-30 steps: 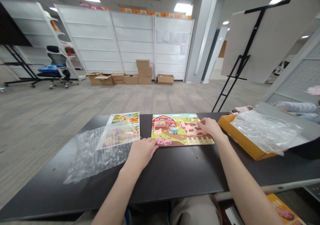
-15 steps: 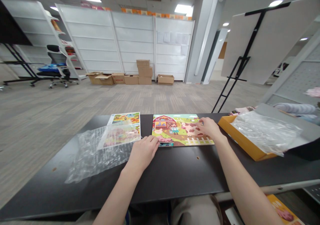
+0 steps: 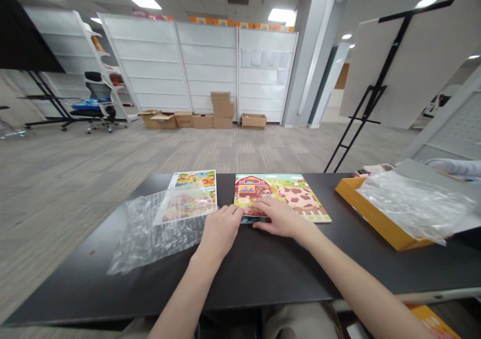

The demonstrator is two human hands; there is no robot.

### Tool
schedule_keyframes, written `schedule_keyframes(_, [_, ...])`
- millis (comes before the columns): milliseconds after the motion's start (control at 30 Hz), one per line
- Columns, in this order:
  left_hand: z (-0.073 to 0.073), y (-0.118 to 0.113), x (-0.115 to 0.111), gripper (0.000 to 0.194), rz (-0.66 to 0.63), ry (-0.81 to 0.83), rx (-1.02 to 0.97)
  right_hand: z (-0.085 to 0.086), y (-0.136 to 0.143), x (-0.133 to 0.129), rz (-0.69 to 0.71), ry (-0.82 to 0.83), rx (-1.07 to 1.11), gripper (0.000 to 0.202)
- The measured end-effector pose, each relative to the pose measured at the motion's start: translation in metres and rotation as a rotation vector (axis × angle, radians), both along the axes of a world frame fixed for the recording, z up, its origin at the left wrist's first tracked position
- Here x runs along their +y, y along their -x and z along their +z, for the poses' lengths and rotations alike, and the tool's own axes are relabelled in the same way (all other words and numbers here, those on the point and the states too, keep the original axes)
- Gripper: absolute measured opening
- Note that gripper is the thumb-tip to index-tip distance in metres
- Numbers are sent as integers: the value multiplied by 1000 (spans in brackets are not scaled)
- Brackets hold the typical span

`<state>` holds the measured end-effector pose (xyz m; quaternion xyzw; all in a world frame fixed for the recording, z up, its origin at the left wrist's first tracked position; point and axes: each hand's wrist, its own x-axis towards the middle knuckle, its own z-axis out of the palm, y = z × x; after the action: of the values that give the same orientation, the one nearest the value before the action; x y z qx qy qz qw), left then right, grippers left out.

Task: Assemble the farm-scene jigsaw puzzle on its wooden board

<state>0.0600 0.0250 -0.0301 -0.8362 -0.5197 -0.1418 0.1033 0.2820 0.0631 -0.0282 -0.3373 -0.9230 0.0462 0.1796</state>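
Black table (image 3: 270, 274), farm board (image 3: 298, 193) on it. Left hand (image 3: 224, 228) at near-left corner, can't tell grip; right hand (image 3: 280, 218) over near edge, thumb spread from fingers.

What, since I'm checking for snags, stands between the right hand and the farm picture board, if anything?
Nothing visible: the right hand is at the near edge of the farm picture board; the clear plastic lies farther left.
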Motion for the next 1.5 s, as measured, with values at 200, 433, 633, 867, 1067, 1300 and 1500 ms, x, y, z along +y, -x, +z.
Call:
schedule_keyframes(200, [5, 3, -7, 15, -62, 48, 0, -7, 2, 2, 35, -65, -71, 16])
schedule_keyframes(433, [11, 6, -12, 12, -131, 166, -64, 1, -2, -2, 77, 23, -53, 18])
schedule_keyframes(633, [9, 6, -18, 16, -139, 297, 36, 7, -3, -4, 109, 185, -9, 22])
schedule_keyframes(867, [5, 6, -25, 24, -166, 319, 71, 11, -3, -6, 103, 214, -14, 22])
schedule_keyframes(1067, [4, 7, -27, 17, -177, 292, -4, 14, -3, -9, 95, 290, 0, 40])
schedule_keyframes(1300, [-2, 4, -26, 32, -175, 263, -122, 6, -2, -6, 68, 320, 59, 44])
schedule_keyframes(1500, [-4, 2, -20, 29, -93, 268, -162, 3, -1, -7, 36, 338, 57, 43])
